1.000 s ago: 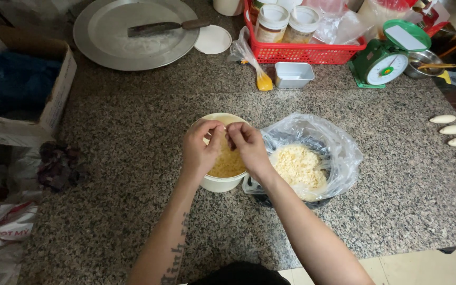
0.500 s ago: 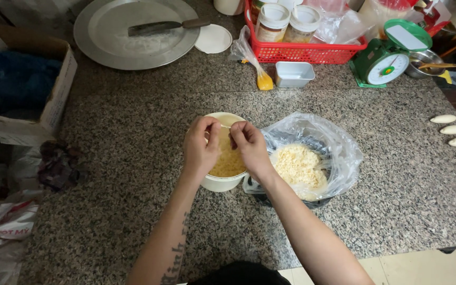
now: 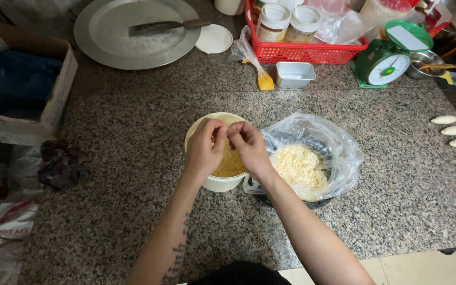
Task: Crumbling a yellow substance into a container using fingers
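Your left hand point(image 3: 204, 148) and right hand point(image 3: 246, 145) meet fingertip to fingertip directly above the cream bowl point(image 3: 218, 182), both pinched shut on something small I cannot make out. The bag point(image 3: 312, 158) of pale shreds touches the bowl's right side, nearer your right hand.

2 jars point(image 3: 273, 21), 4 dough pcs point(image 3: 454, 130)
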